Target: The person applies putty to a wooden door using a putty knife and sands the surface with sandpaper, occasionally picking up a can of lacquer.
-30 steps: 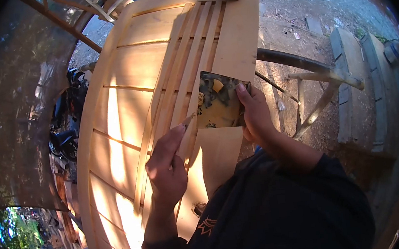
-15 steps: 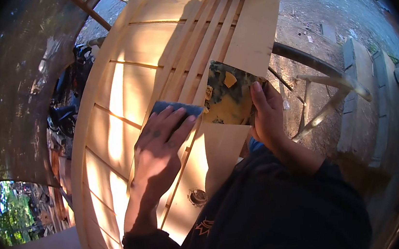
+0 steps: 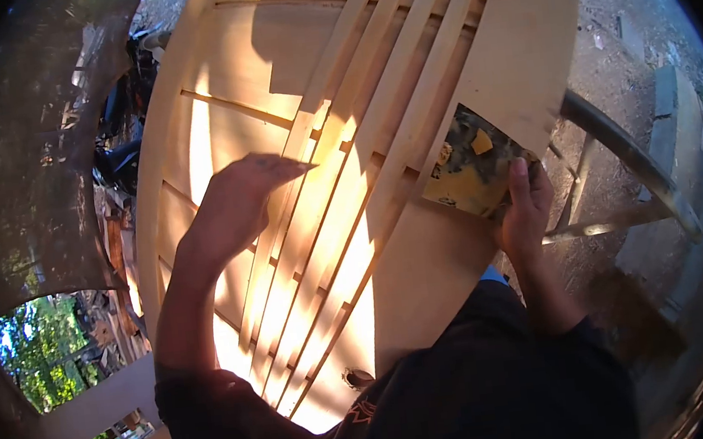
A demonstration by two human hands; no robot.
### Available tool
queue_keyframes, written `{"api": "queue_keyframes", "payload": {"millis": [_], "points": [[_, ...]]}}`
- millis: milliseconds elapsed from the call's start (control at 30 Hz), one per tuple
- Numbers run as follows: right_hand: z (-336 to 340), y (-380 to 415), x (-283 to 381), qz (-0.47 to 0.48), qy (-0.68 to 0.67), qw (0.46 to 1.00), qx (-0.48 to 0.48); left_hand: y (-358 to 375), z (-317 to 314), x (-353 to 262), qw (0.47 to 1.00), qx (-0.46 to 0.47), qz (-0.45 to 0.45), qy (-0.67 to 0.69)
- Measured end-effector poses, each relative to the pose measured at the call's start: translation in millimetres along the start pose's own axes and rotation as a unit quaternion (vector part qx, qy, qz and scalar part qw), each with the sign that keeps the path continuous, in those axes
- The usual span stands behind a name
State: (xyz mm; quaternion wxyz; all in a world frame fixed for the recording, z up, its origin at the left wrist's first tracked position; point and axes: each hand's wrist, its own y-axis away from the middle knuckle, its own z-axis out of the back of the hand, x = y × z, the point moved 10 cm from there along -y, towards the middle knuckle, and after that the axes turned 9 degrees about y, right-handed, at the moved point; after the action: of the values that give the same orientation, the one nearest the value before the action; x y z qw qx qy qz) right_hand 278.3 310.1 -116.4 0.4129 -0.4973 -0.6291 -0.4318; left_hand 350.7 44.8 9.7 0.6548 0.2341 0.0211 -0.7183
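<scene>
Above the left side of a large pale wooden door panel (image 3: 434, 266), my left hand (image 3: 237, 189) grips a thin flat scraper (image 3: 301, 166), now seen nearly edge-on. Its fingers are pressed together around it. My right hand (image 3: 525, 201) pinches the right edge of a square, dark-smeared putty board (image 3: 474, 164) between thumb and fingers. A lump of tan putty (image 3: 481, 141) and yellowish smears lie on that board. Long parallel wooden slats (image 3: 376, 123) with small gaps run along the panel between my hands.
A round hole (image 3: 356, 378) pierces the panel near my body. Beyond the right edge stands a metal tube frame (image 3: 628, 156), with grey blocks (image 3: 663, 127) on the ground. A dark sheet (image 3: 29, 168) hangs at left, and scrap wood (image 3: 109, 313) lies beneath.
My left hand has lifted and moved left, turning the scraper from flat to edge-on. The right hand and putty board sit farther right in view. The view has shifted closer over the slats.
</scene>
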Motion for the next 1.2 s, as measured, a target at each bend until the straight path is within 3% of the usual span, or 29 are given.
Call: {"api": "queue_keyframes", "payload": {"millis": [267,400,500,533,600,767,967,1200], "points": [[-8.4,0.2,8.4,-0.02,0.103,0.994,0.005,-46.3,-19.4,4.6,0.992,-0.031,-0.099,-0.074],[-1.9,4.9,-1.5,-0.029,0.09,0.995,-0.031,8.3,-36.2,14.3,0.994,-0.041,-0.081,-0.066],[-8.0,5.2,10.1,0.004,0.132,0.991,-0.019,30.2,-34.8,27.9,0.999,0.023,-0.035,0.023],[-12.3,5.0,16.4,0.008,0.152,0.988,-0.012,20.1,-21.1,26.3,0.996,-0.011,-0.039,0.075],[-13.8,4.1,18.0,0.012,0.148,0.989,-0.008,-2.6,-1.6,24.5,0.994,-0.081,-0.071,0.023],[-6.9,0.0,8.2,0.04,0.095,0.995,0.006,-53.8,-16.5,30.9,0.988,-0.079,-0.132,-0.026],[-6.7,-2.1,16.2,0.079,0.161,0.984,-0.01,-2.2,-37.9,30.0,0.993,-0.06,-0.074,-0.064],[-5.9,-13.4,3.1,0.061,0.066,0.996,0.024,89.3,-68.2,39.6,0.98,-0.14,-0.13,-0.05]]}}
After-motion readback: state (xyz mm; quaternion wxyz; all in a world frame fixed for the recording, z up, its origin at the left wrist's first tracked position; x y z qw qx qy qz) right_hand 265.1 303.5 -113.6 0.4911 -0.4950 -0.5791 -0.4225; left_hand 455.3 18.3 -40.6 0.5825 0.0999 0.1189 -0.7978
